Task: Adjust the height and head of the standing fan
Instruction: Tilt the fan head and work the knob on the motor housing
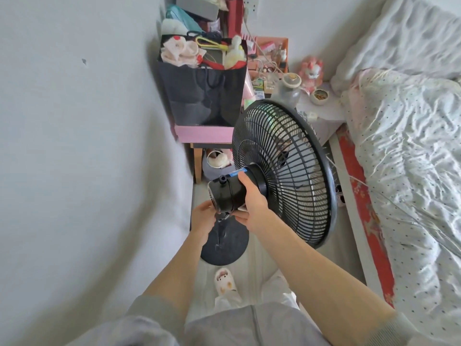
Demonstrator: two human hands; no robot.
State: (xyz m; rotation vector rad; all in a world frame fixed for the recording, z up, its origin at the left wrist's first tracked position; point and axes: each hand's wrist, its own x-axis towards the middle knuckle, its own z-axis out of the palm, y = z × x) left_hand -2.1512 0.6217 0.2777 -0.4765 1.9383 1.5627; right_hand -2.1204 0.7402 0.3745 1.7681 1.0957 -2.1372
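A black standing fan stands in front of me, its round grille (282, 168) tilted and facing right toward the bed. My right hand (252, 203) grips the black motor housing (227, 193) from the right side, thumb on top near a blue label. My left hand (203, 216) reaches under the rear of the housing, its fingers curled around the neck where the pole joins; the joint itself is mostly hidden. The round black base (224, 248) sits on the floor below.
A white wall runs along the left. A black bag (202, 96) full of items stands on a pink stool (203, 134) behind the fan. A cluttered nightstand (321, 113) and a bed (411, 158) lie to the right. My slippered foot (224, 282) is near the base.
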